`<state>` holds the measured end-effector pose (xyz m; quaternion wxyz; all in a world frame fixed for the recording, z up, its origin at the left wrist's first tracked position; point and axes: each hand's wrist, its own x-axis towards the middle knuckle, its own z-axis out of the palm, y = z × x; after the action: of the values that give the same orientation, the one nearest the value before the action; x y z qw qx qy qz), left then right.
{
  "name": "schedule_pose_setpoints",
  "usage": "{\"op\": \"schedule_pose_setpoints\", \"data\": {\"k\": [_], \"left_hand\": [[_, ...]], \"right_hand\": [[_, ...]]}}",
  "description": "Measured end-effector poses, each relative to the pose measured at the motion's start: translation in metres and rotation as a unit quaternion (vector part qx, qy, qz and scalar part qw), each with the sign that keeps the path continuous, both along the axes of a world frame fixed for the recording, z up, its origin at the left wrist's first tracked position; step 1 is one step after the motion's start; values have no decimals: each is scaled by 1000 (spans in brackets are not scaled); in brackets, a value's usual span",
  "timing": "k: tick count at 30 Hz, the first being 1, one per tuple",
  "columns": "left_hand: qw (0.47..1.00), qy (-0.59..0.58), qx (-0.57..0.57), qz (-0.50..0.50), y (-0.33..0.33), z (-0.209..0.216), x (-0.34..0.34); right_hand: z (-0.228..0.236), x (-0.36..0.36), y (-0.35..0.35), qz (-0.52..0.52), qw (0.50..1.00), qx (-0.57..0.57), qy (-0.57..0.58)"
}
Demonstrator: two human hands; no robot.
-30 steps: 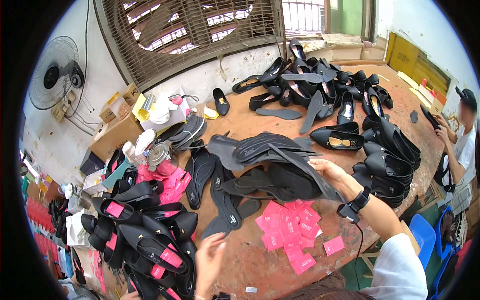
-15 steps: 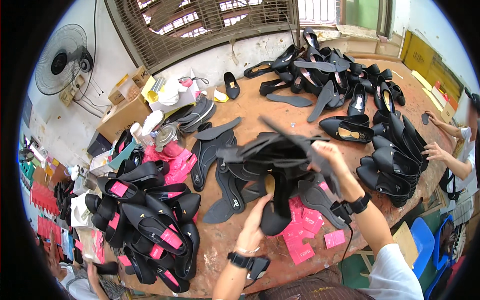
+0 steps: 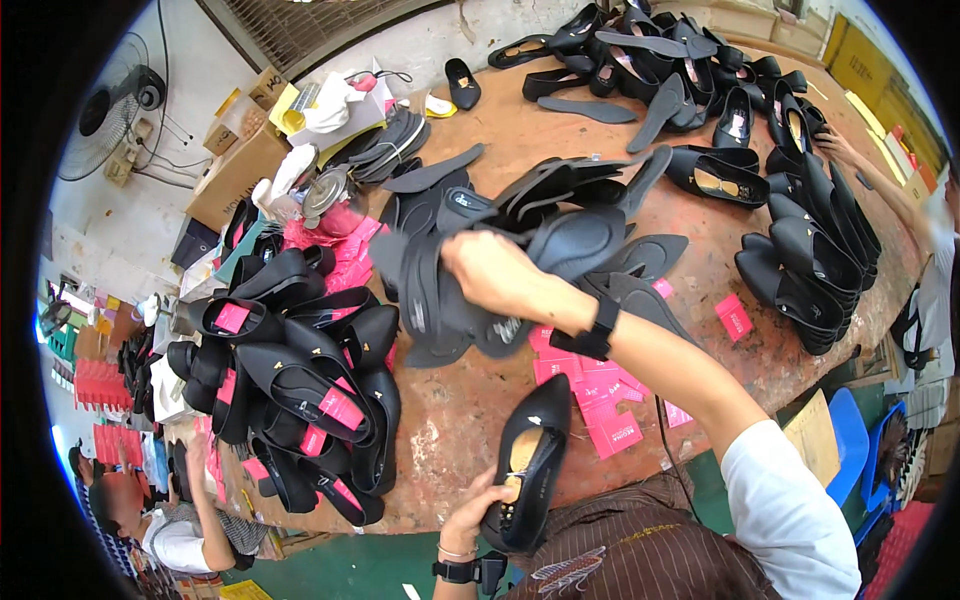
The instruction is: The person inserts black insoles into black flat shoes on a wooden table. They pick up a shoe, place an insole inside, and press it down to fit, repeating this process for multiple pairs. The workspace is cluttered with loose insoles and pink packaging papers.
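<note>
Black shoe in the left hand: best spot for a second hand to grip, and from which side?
Probably the closed toe of the black shoe, from its far-right side. The toe points up and away from the person, uncovered; the left hand occupies the near-left side by the heel, and the middle is open at the top.

Black shoe [image 3: 545, 470]; dark-grey insoles [image 3: 585, 240]; pink cards [image 3: 612, 432]; brown pinstriped garment [image 3: 680, 550].

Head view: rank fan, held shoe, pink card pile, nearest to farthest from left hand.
From the left hand:
1. Held shoe: in its grip.
2. Pink card pile: ahead, right, on table.
3. Fan: far left, by wall.
</note>
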<state>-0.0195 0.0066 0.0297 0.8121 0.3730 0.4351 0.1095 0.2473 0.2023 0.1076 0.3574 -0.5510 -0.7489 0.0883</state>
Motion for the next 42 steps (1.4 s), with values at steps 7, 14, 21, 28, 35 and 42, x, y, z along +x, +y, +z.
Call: {"op": "schedule_pose_setpoints", "data": {"k": [7,14,21,28,35,42], "left_hand": [[988,78,133,18,2,-21,-11],[904,134,258,314,51,0,4],[817,268,449,242,84,12,84],[824,177,482,240,110,6,100],[711,122,652,235,197,89,101],[608,490,608,146,271,56,45]], "right_hand": [[32,41,-119,16,995,-50,88],[35,75,-167,-132,961,-127,208],[-20,37,-75,-91,990,-19,-102],[-24,33,-13,-101,963,-146,-205],[64,81,1,-186,955,137,186],[103,123,-40,-146,794,284,518]]}}
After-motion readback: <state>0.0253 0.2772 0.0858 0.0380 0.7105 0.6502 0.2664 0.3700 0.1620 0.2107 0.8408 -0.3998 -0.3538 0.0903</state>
